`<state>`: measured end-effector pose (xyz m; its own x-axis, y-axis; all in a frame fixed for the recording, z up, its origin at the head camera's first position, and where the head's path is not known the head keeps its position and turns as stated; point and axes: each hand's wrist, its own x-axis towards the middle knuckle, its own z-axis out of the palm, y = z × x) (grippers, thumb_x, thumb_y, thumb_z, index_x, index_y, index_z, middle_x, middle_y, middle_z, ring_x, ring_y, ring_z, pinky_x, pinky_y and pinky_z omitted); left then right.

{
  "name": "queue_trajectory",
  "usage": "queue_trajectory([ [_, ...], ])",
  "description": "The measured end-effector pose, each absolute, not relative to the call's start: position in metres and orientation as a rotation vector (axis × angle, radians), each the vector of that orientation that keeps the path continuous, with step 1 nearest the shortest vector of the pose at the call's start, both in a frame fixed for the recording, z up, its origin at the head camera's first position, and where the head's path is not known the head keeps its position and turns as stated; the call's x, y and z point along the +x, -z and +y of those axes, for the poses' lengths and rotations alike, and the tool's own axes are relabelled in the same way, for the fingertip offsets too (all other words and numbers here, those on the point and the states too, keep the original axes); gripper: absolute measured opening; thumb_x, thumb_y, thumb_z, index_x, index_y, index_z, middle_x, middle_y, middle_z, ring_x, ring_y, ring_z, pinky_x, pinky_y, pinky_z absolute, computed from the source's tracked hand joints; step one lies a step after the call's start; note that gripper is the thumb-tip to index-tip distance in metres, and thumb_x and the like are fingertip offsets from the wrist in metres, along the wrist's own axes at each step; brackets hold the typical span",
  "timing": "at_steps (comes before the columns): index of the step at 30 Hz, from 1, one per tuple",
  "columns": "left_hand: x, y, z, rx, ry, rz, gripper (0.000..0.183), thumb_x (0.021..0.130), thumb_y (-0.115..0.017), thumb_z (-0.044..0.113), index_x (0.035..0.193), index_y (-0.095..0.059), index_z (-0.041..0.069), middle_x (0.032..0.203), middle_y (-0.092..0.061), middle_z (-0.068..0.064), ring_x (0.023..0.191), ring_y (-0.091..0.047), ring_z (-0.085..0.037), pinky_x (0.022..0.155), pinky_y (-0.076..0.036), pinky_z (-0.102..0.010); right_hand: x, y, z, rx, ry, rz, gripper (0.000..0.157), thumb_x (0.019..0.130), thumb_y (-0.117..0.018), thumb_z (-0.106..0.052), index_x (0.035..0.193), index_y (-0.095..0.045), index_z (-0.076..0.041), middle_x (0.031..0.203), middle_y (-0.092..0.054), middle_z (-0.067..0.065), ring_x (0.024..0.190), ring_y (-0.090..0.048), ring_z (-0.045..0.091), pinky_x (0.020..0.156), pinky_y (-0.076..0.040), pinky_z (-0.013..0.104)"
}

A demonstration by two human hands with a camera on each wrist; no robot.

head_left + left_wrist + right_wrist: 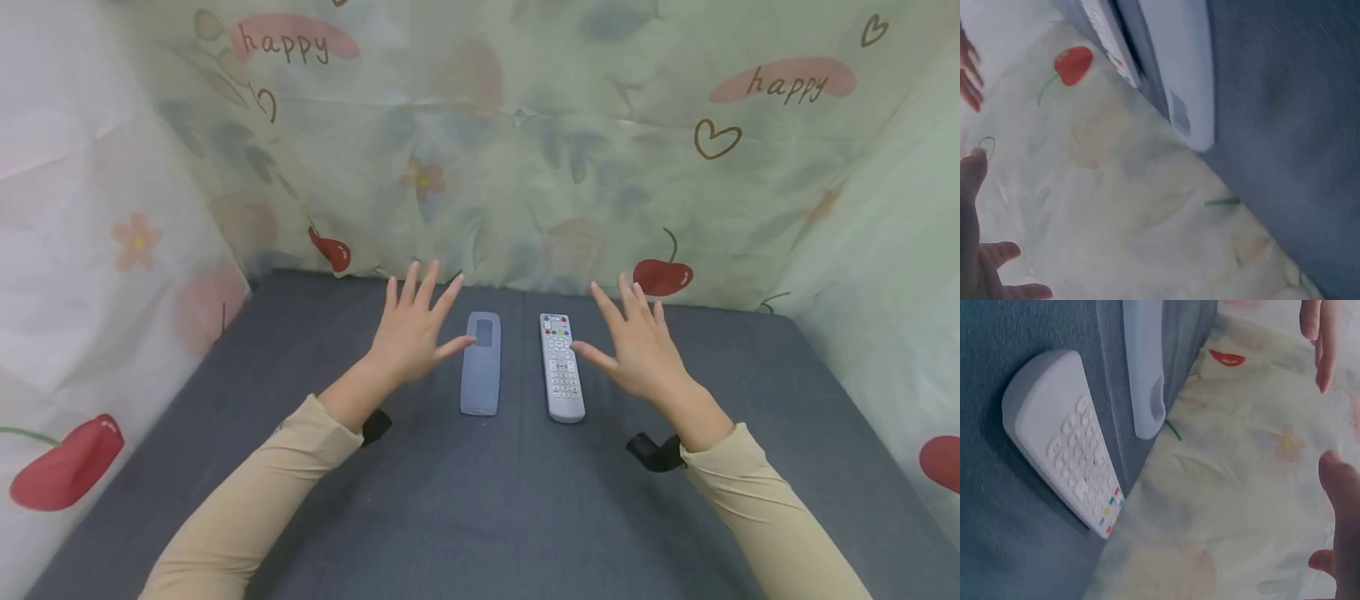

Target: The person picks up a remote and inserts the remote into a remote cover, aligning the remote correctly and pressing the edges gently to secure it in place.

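Observation:
A white remote control (562,371) with grey and coloured buttons lies face up on the dark table, right of the middle. Beside it, to the left, lies a bluish translucent remote cover (480,375) with a small window near its far end. My left hand (411,333) hovers by the cover with fingers spread and holds nothing. Over by the remote, my right hand (641,354) is likewise spread and empty, its thumb overlapping the remote's edge in the head view. The right wrist view shows the remote (1072,437) close up; the cover (1182,62) appears in the left wrist view.
The dark grey cloth-covered table (480,517) ends at a patterned curtain (510,167) at the back. White patterned curtains (97,208) also stand along both sides. Black straps (656,452) show at the wrists below beige sleeves.

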<state>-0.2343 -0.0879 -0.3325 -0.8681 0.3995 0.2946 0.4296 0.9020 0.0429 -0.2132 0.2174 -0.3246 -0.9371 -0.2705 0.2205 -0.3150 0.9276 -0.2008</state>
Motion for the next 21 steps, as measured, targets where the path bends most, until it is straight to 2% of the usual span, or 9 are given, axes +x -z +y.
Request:
queue_trajectory([
  [4, -0.23, 0.334, -0.078, -0.677, 0.443, -2.833, 0.077, 0.09, -0.049, 0.057, 0.15, -0.019, 0.019, 0.156, -0.014, -0.017, 0.145, -0.008, -0.039, 0.114, -0.014, -0.058, -0.212, 0.331, 0.22, 0.421, -0.612, -2.944, 0.079, 0.091, -0.052, -0.05, 0.15, -0.015, -0.014, 0.155, -0.014, 0.023, 0.141, -0.018, 0.042, 0.11, -0.02, 0.061],
  [7, -0.227, 0.337, -0.07, -0.69, 0.704, -2.89, 0.075, 0.091, -0.048, 0.055, 0.15, -0.02, 0.019, 0.157, -0.014, -0.013, 0.146, -0.007, -0.034, 0.116, -0.016, -0.054, -0.213, 0.34, 0.223, 0.404, -0.754, -2.949, 0.074, 0.093, -0.054, -0.043, 0.149, -0.02, -0.008, 0.151, -0.025, 0.022, 0.137, -0.028, 0.04, 0.107, -0.028, 0.058],
  [10, -0.225, 0.342, -0.06, -0.697, 0.943, -2.929, 0.072, 0.092, -0.048, 0.054, 0.149, -0.021, 0.019, 0.156, -0.016, -0.01, 0.145, -0.015, -0.03, 0.114, -0.024, -0.051, -0.215, 0.35, 0.225, 0.413, -0.813, -2.927, 0.066, 0.092, -0.058, -0.031, 0.144, -0.029, -0.001, 0.142, -0.039, 0.025, 0.128, -0.041, 0.04, 0.103, -0.035, 0.056],
  [13, -0.225, 0.348, -0.051, -0.707, 1.145, -2.941, 0.068, 0.093, -0.046, 0.051, 0.148, -0.025, 0.017, 0.154, -0.022, -0.009, 0.142, -0.025, -0.028, 0.111, -0.029, -0.051, -0.218, 0.361, 0.227, 0.405, -0.874, -2.928, 0.06, 0.092, -0.059, -0.026, 0.14, -0.035, 0.001, 0.133, -0.047, 0.028, 0.118, -0.051, 0.042, 0.095, -0.043, 0.054],
  [21, -0.225, 0.374, -0.026, -0.721, 1.624, -2.887, 0.051, 0.098, -0.046, 0.034, 0.142, -0.037, 0.009, 0.144, -0.04, -0.016, 0.131, -0.042, -0.035, 0.104, -0.041, -0.045, -0.223, 0.388, 0.226, 0.319, -0.992, -2.996, 0.057, 0.092, -0.058, -0.023, 0.137, -0.037, 0.003, 0.126, -0.052, 0.03, 0.109, -0.058, 0.042, 0.084, -0.052, 0.048],
])
